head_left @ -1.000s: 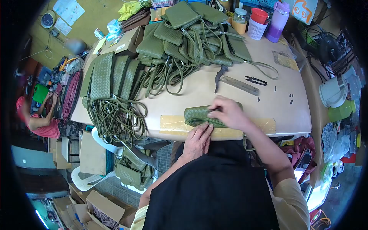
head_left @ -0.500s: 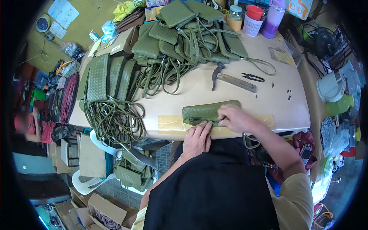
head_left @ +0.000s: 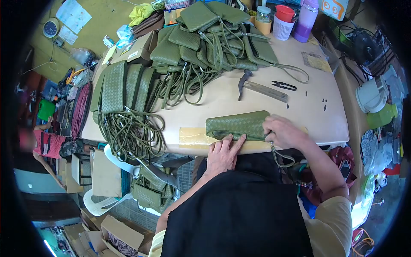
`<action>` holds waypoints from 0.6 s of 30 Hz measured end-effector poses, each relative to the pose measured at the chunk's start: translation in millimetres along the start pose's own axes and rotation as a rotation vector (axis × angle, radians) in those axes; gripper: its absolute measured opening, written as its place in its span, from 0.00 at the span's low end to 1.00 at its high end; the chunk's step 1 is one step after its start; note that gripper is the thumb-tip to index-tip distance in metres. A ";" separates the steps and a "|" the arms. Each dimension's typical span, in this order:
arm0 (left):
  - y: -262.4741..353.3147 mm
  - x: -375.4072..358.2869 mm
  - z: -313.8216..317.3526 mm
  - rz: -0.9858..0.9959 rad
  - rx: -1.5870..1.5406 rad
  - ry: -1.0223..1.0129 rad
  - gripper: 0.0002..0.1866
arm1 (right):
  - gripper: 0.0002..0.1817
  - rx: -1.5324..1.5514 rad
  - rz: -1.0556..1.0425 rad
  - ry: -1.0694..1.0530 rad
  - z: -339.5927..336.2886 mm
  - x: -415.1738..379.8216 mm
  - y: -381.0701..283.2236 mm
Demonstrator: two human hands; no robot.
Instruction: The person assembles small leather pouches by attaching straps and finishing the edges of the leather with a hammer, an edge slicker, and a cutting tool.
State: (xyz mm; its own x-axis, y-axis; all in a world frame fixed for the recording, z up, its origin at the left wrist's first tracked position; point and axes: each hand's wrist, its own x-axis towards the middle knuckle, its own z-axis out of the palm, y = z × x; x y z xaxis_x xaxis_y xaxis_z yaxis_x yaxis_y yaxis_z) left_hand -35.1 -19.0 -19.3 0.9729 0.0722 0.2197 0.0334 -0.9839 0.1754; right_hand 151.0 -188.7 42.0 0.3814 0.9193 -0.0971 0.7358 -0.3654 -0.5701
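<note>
A green woven pouch (head_left: 239,123) lies flat at the table's front edge, a dark seam or zip opening along its near side. My left hand (head_left: 222,153) rests against that near side, fingers stretched out and pressing the pouch down. My right hand (head_left: 284,132) is closed in a pinch at the pouch's right end; the small part between the fingertips is hidden. Below this hand a thin green wrist strap (head_left: 282,159) hangs over the table edge. Beneath the pouch are strips of tan tape (head_left: 192,137).
Green pouches with straps (head_left: 190,42) are heaped at the back, and more (head_left: 113,92) are stacked on the left. A hammer (head_left: 261,91) and thread snips (head_left: 284,85) lie beyond my hands. Cups and a purple bottle (head_left: 305,21) stand behind. Another person (head_left: 49,143) is at far left.
My right hand has slid right along the pouch's near side, from about its middle to its right end. My left index finger has spread away from the others. The other person has shifted.
</note>
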 end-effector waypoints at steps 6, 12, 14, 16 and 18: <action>3.2 2.7 -2.2 -0.012 0.062 -0.047 0.42 | 0.10 0.211 -0.064 0.014 21.4 -3.7 2.4; 3.6 4.0 -0.3 -0.007 0.078 -0.023 0.42 | 0.11 -0.199 -0.033 0.310 -18.5 -29.9 33.8; 7.0 9.5 -7.4 -0.008 0.063 -0.068 0.42 | 0.10 -0.040 0.044 0.302 -11.6 -26.8 7.5; 2.1 12.2 -10.7 0.003 0.051 -0.113 0.42 | 0.11 0.101 -0.062 0.127 12.5 -19.1 -5.2; -2.0 11.3 -15.6 0.032 0.048 -0.113 0.42 | 0.11 -0.026 -0.026 0.256 16.5 -22.8 15.4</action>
State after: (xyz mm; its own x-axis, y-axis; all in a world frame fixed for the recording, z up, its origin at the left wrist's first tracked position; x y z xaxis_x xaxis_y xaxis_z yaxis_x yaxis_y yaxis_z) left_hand -27.8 -13.7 -2.2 0.9932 0.0244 0.1140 0.0103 -0.9924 0.1230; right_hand 144.4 -212.9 22.0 0.4887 0.8629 0.1290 0.7602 -0.3486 -0.5482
